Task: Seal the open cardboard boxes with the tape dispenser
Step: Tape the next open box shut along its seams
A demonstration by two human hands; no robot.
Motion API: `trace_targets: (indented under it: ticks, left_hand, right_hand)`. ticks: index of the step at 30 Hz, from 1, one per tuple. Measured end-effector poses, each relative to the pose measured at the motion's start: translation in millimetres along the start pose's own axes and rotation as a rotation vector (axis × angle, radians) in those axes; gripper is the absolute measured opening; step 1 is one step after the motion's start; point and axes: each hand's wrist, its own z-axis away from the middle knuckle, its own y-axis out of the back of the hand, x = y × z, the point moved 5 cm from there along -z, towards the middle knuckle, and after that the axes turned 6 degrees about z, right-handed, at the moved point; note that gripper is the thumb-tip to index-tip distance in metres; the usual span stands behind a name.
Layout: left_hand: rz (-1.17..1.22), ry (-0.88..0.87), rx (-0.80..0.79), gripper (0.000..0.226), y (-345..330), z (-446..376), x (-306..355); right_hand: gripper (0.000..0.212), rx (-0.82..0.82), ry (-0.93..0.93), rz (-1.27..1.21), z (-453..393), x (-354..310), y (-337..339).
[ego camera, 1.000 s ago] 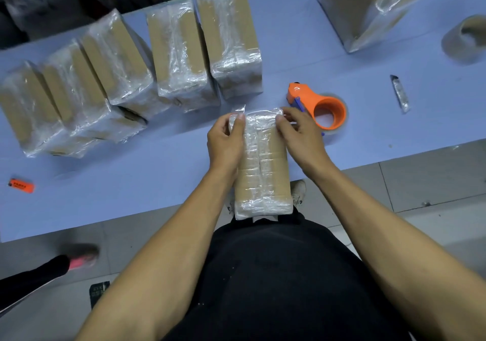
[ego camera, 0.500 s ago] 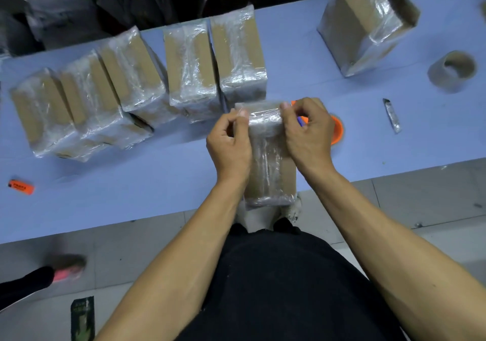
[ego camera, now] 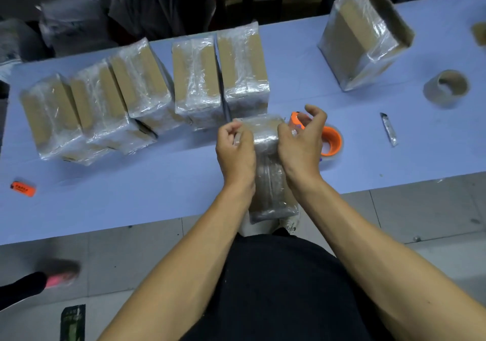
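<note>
While both of my hands work at its far end, the cardboard box (ego camera: pixel 271 172) stands tilted between them over the near edge of the pale blue table (ego camera: pixel 163 183), its brown board dulled under crinkled, glossy clear tape. My left hand (ego camera: pixel 235 151) clasps the box's left upper corner, fingers curled over the wrinkled film. My right hand (ego camera: pixel 302 143) presses its heel and thumb against the right side, while its other fingers arch loosely above the box, clamping nothing that I can make out. Just behind that hand lies the tape dispenser (ego camera: pixel 330 141), a smooth orange plastic ring resting on the table. Farther back, five rectangular wrapped boxes (ego camera: pixel 194 77) lean in a row, shiny with film. At far right sits a larger taped carton (ego camera: pixel 360 41), near it a bare cardboard tape core (ego camera: pixel 447 88) and a slim utility knife (ego camera: pixel 389 130). A small orange lighter (ego camera: pixel 23 188) lies at the left.
</note>
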Motion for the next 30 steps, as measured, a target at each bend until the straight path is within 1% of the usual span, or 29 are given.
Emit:
trace_targets:
  ticks: [3, 5, 8, 10, 12, 14, 15, 16, 18, 19, 20, 21, 22, 23, 25, 27, 30]
  left_hand:
    - [-0.016, 0.086, -0.103, 0.020, 0.3, -0.3, -3.0]
    - [-0.048, 0.105, -0.138, 0.022, -1.5, -1.9, 0.5]
    - [-0.082, 0.110, -0.111, 0.022, -1.6, -5.3, 3.9]
    - [-0.088, 0.141, -0.089, 0.024, -2.5, -7.9, 2.8]
    - [-0.093, 0.166, -0.101, 0.025, -4.3, -13.7, 2.9]
    - [-0.090, 0.183, -0.155, 0.023, -7.5, -22.0, 5.5]
    - [-0.081, 0.201, -0.211, 0.029, -9.3, -25.9, 6.1]
    - [-0.060, 0.225, -0.268, 0.041, -9.3, -31.1, 3.1]
    - [-0.018, 0.254, -0.355, 0.065, -4.9, -38.1, -4.9]
    - [-0.075, 0.252, -0.389, 0.073, 0.0, -38.1, -10.3]
    - [-0.166, 0.239, -0.437, 0.078, 5.8, -36.3, -18.3]
    - [-0.246, 0.224, -0.478, 0.074, 11.6, -31.7, -28.4]
    - [-0.286, 0.216, -0.518, 0.065, 16.2, -24.8, -39.4]
    - [-0.290, 0.206, -0.556, 0.055, 19.3, -18.2, -50.7]
    - [-0.267, 0.194, -0.584, 0.044, 23.2, -8.2, -65.6]
    - [-0.247, 0.201, -0.566, 0.040, 23.9, -4.5, -70.0]
    - [-0.185, 0.217, -0.536, 0.047, 22.0, -6.0, -65.1]
  right_hand:
    - [0.060, -0.117, -0.019, 0.081, 1.8, -1.5, -8.6]
    - [0.064, -0.160, -0.016, 0.133, 3.6, -3.0, -8.7]
    - [0.058, -0.155, 0.003, 0.192, -1.0, -7.4, -3.5]
    - [0.053, -0.134, -0.009, 0.161, -7.6, -3.8, -1.2]
    - [0.047, -0.141, -0.030, 0.096, -14.2, -0.8, -2.5]
    - [0.041, -0.182, -0.032, 0.063, -20.9, -1.9, -5.0]
    - [0.042, -0.226, -0.033, 0.036, -23.6, -0.8, -6.3]
    - [0.045, -0.277, -0.037, 0.012, -24.7, 1.2, -6.6]
    - [0.058, -0.357, -0.041, -0.012, -24.0, 10.3, -3.1]
    - [0.060, -0.385, -0.034, -0.009, -23.6, 19.2, -0.1]
    - [0.056, -0.403, -0.023, 0.004, -21.8, 28.8, 3.4]
    - [0.051, -0.416, -0.019, 0.024, -18.7, 39.7, 6.0]
    - [0.048, -0.426, -0.022, 0.054, -14.2, 49.7, 7.9]
    - [0.049, -0.432, -0.027, 0.089, -9.4, 60.2, 8.6]
    - [0.056, -0.430, -0.061, 0.148, 0.9, 76.3, 7.2]
    - [0.060, -0.417, -0.102, 0.144, 5.0, 84.6, 4.5]
    - [0.057, -0.374, -0.126, 0.098, 6.8, 75.7, 3.2]
